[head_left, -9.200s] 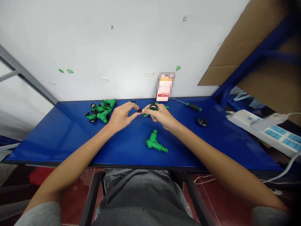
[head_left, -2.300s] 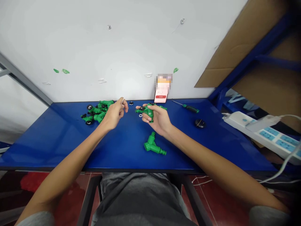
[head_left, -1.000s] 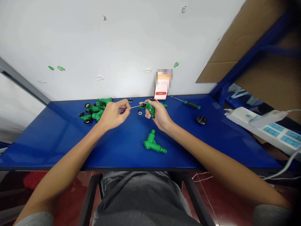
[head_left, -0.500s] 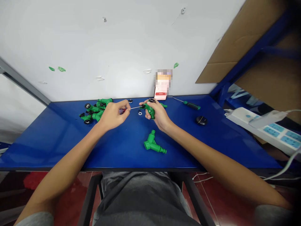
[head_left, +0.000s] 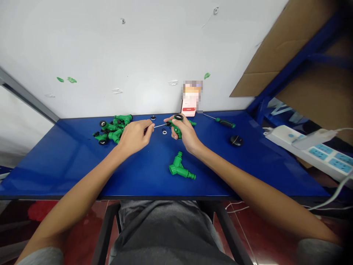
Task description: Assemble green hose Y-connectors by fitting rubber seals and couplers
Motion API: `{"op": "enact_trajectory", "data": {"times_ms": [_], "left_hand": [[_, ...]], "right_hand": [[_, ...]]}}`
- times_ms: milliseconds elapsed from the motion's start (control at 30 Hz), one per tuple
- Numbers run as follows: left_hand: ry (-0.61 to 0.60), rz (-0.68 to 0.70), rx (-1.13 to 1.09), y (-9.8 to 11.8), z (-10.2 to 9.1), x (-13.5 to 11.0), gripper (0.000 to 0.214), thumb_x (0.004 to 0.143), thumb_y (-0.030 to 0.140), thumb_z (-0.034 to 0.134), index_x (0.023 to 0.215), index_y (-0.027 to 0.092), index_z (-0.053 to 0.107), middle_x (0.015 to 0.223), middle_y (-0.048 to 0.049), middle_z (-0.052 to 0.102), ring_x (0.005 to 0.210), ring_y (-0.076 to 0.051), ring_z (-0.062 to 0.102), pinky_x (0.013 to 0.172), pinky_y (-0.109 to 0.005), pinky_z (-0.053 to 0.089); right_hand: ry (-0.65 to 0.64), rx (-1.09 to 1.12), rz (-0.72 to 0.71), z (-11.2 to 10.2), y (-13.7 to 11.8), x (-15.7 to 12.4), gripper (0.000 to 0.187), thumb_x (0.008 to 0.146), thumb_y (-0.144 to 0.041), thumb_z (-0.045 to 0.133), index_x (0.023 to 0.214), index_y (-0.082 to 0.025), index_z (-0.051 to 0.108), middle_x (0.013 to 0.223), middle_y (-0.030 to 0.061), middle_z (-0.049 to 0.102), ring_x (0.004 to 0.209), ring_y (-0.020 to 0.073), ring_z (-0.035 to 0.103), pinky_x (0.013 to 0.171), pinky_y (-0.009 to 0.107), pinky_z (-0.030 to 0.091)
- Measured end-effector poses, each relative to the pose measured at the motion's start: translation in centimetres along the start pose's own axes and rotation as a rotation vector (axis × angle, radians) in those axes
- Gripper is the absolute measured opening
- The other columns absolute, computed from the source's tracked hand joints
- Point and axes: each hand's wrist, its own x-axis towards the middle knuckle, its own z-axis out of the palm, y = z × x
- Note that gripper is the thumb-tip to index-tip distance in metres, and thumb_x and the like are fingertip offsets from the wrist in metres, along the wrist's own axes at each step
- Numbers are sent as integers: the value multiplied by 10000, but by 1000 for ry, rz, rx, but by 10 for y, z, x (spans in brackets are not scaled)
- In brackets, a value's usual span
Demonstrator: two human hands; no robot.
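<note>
My right hand [head_left: 186, 134] is closed round a green plastic hose fitting [head_left: 175, 127] with a black ring on top, held just above the blue table [head_left: 68, 162]. My left hand [head_left: 135, 135] pinches a small screwdriver [head_left: 157, 126]; its thin metal shaft points right and its tip meets a black piece at the fitting's left end. A second green Y-shaped fitting [head_left: 180, 170] lies on the table nearer to me, below my right hand.
A pile of green fittings with black rings [head_left: 113, 129] sits at the back left. Small washers [head_left: 164, 131] lie between my hands. A green-handled screwdriver [head_left: 223, 123], a black round part [head_left: 236, 140] and a phone [head_left: 190, 101] against the wall are to the right. A power strip [head_left: 311, 151] lies on the shelf.
Since 2.3 s ago my left hand has brought the small screwdriver to the fitting's left end. Over the last second both hands have barely shifted.
</note>
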Motion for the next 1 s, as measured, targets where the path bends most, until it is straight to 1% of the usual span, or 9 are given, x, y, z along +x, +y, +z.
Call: {"op": "enact_trajectory", "data": {"times_ms": [67,200,433,633,700,800,867,933,1000], "left_hand": [[14,26,26,0,1,0,349,1095,330,455,897,193,708,873,-82,770,762,-229,681,698,-342,425],[20,64,64,0,3,-2,298,1112,325,462,996,191,701,946,-88,765,814,-230,684,710,-332,451],[39,154,270,7,1,-6,307,1153,298,430,1062,180,698,1004,-105,714,820,-228,637,609,-343,386],[102,247,328,8,-1,-4,240,1121,224,479,1020,210,697,1027,-124,701,971,-280,596,736,-379,491],[86,225,315,8,-2,-3,228,1110,224,491,1016,214,699,1054,-125,702,968,-276,602,696,-362,477],[16,150,216,8,-1,-4,211,1092,243,498,1042,210,700,1059,-105,699,822,-228,607,613,-325,411],[-18,109,106,10,0,-5,197,1066,237,505,1032,197,694,980,-84,697,742,-205,600,628,-321,409],[-18,67,1,11,1,-6,205,1043,233,507,961,185,689,849,-60,683,699,-199,601,658,-325,412],[-22,-3,-80,10,0,-5,245,1027,243,508,875,184,692,719,-33,656,633,-192,583,649,-326,392]], "right_hand": [[1,-8,-1,0,1,0,200,986,-449,673,1020,-263,607,1183,36,747,523,81,449,519,296,428],[0,-33,-16,0,2,0,185,998,-441,661,1018,-265,609,1035,10,732,514,89,447,531,299,433],[-6,-63,-24,1,-1,-2,188,1011,-457,660,1011,-273,618,799,-29,628,512,117,433,551,314,430],[8,-53,-3,2,0,-2,214,987,-485,672,1009,-280,616,861,-22,660,516,113,433,542,314,433],[8,-41,5,3,1,-2,225,980,-489,681,1003,-277,609,920,-16,685,516,104,431,538,310,434],[-1,-13,9,5,0,-4,208,981,-466,681,992,-272,608,941,-14,693,509,98,426,536,308,426],[-19,-12,3,5,-1,-5,181,995,-441,670,991,-268,617,881,-17,672,504,103,420,539,309,415],[-42,-28,-7,5,-1,-6,171,1011,-435,662,996,-269,622,824,-24,645,505,111,412,542,310,409],[-63,-52,-34,5,-1,-7,186,1022,-456,662,1020,-276,616,853,-20,653,519,114,414,548,310,415]]}}
